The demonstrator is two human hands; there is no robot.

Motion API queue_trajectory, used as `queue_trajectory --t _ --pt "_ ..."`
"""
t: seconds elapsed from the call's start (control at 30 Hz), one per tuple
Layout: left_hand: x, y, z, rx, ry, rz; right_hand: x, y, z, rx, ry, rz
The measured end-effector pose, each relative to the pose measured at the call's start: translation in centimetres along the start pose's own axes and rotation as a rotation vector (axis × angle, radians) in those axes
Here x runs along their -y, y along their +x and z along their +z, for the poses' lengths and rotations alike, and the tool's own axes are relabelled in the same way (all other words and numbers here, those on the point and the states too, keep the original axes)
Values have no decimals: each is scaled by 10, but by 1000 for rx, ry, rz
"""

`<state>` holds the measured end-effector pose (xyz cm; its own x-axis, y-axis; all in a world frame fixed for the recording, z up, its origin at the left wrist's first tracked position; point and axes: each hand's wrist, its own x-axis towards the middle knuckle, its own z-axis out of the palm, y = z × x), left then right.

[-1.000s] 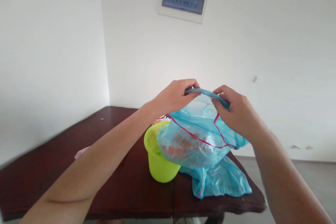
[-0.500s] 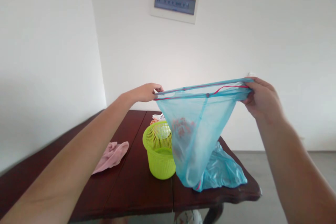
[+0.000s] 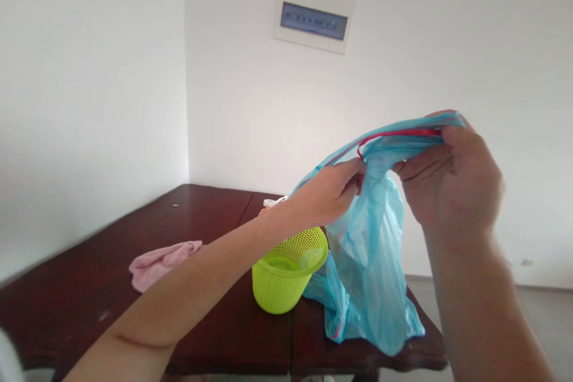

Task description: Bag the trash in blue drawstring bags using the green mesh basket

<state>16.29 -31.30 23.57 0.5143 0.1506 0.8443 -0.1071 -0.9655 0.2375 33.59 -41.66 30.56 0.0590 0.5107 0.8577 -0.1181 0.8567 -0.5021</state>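
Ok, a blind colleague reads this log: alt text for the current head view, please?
A person's hands grip a translucent blue bag by its red-corded top, so it hangs. On the dark table are a yellow-green basket, crumpled blue plastic beside it, and a pink cloth.

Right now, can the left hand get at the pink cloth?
Probably not without letting go: the left hand appears to grip a blue bag. Otherwise the way looks free; nothing visible lies on the pink cloth on the table.
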Motion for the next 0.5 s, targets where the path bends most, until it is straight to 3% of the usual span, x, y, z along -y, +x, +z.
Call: queue_trajectory --t 0.1,0.2,0.27,0.37,0.43,0.5 --pt "23 -1 17 -234 -290 -83 3 -12 28 25 -29 -43" --pt "24 -15 20 -331 -242 19 0 -16 19 16 -55 -21" --pt "19 -25 19 -263 -165 51 -4 -20 3 5 -74 4" --pt "15 -33 29 -26 -132 -35 -17 -28 -16 -26 -104 20" --pt "17 -31 46 83 -179 -172 -27 -34 -24 -60 -123 10" --pt "21 -24 70 120 -218 -289 -34 -37 -30 -105 -156 -1"
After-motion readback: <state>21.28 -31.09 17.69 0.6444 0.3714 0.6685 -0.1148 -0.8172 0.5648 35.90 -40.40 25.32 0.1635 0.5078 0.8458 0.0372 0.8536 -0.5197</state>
